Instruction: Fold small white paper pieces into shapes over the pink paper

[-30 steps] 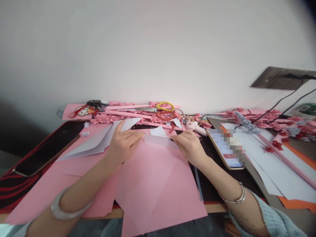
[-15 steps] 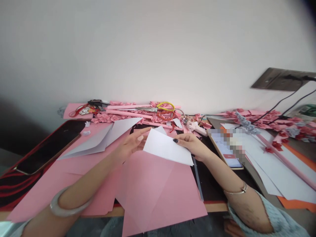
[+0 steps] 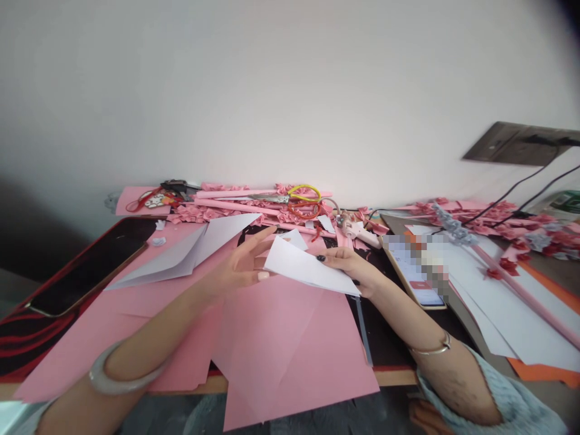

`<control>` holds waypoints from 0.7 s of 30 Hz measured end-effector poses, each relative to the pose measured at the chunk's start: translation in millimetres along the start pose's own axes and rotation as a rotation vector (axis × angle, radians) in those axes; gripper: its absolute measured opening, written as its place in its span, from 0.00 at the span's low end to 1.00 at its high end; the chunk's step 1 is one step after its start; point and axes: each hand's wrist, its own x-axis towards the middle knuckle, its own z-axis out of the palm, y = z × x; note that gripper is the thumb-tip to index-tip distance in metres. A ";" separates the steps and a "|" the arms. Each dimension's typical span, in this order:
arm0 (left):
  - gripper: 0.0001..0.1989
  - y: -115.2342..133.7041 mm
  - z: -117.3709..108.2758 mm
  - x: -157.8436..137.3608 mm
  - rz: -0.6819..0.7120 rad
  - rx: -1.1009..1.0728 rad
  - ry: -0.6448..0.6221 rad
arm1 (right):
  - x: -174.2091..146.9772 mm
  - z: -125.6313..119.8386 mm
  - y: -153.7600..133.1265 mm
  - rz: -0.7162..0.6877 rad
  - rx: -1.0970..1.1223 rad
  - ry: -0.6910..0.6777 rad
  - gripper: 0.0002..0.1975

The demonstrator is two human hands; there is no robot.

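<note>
A folded sheet of white paper [image 3: 301, 266] is pinched at its right side by my right hand [image 3: 347, 266], thumb on top. The sheet tilts above the pink paper [image 3: 312, 356] in front of me. My left hand [image 3: 244, 263] is just left of the sheet, its fingers spread and the thumb near the sheet's left corner. I cannot tell whether its fingertips touch the paper. Behind the sheet a small white paper piece [image 3: 295, 238] shows. Another creased white sheet [image 3: 181, 257] lies to the left on pink paper.
Yellow-and-red handled scissors [image 3: 304, 194] rest on pink paper flowers and rolls at the back. A dark phone [image 3: 90, 266] lies left, a lit phone [image 3: 414, 272] right. A pink glue gun [image 3: 362, 234] sits behind my right hand. White sheets [image 3: 493, 302] lie far right.
My left thumb has come away and down from the sheet's edge, and the fingers have spread wider. The white sheet has tilted flatter in my right hand.
</note>
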 end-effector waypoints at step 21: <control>0.35 -1.3 -1.9 0.8 -0.022 0.012 0.040 | 0.8 -2.1 1.4 0.037 -0.017 0.001 0.15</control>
